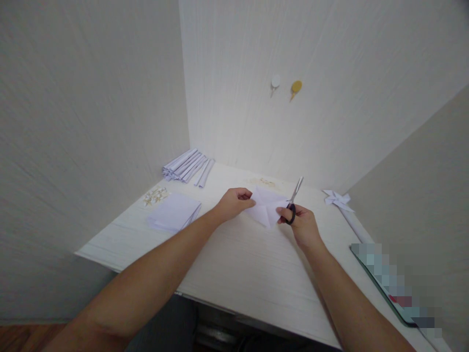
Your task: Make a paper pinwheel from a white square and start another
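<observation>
Above the middle of the table, a creased white paper square (266,208) with slits cut in from its corners is stretched between both hands. My left hand (237,200) is closed, pinching its left edge. Dark-handled scissors (292,210) hang on my right hand (302,224), their blades pointing up and away. The thumb and fingers of that hand also touch the right edge of the paper. To the left lies a stack of white paper sheets (174,211). Beside the stack sits a small heap of white and gold pins (156,196).
Rolled paper tubes (188,165) lie at the back left of the white table (234,274). A paper pinwheel (337,199) on a stick rests at the right, near a blurred-out flat device (384,283). Two round-headed pins (296,87) are stuck in the back wall.
</observation>
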Demonstrator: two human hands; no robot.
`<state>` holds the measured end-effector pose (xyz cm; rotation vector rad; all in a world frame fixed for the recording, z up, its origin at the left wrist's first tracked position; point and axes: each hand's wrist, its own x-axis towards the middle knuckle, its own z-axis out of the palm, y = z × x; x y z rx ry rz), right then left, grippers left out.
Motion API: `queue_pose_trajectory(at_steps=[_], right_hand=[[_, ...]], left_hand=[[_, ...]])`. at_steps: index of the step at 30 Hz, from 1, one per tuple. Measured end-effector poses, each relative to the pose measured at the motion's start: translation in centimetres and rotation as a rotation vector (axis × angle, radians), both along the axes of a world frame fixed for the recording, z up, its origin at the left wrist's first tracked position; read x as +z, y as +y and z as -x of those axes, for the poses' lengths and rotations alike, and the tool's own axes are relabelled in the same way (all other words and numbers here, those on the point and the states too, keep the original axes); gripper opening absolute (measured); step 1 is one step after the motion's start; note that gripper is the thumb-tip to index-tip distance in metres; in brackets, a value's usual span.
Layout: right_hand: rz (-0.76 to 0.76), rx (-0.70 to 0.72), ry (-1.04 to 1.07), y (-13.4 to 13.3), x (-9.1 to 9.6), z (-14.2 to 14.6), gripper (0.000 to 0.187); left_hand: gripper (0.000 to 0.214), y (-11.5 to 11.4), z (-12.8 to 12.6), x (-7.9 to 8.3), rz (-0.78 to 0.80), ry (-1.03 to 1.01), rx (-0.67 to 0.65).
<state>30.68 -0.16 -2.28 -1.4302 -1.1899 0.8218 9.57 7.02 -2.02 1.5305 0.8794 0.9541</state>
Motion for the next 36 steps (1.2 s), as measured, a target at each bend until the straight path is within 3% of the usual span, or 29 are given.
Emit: queue_pose_trajectory(at_steps=[5, 9, 16, 23, 30, 36], right_hand=[[0.014, 0.013, 0.117, 0.4, -0.5, -0.2, 0.030], [0.038, 0.027, 0.135, 0.4, -0.7, 0.1, 0.034], [0.097, 0.053, 0.071, 0.4, -0.6, 0.3, 0.041], [0.252, 0.247, -0.068, 0.1, -0.4, 0.6, 0.048], [0.330, 0.440, -0.348, -0.6, 0.5, 0.5, 0.044], [0.345, 0.455, -0.379, -0.7, 0.3, 0.6, 0.047]], left_hand=[[0.011, 0.0, -0.1, -0.5, 0.110, 0.054, -0.171], [0.015, -0.1, -0.2, -0.6, 0.140, 0.056, -0.204], [0.021, 0.2, -0.4, -0.8, 0.139, 0.044, -0.051], [0.021, 1.0, 0.0, -0.5, 0.050, -0.037, 0.220], [0.023, 0.4, 0.2, 0.4, -0.018, -0.116, 0.263], [0.025, 0.2, 0.1, 0.5, -0.020, -0.147, 0.227]])
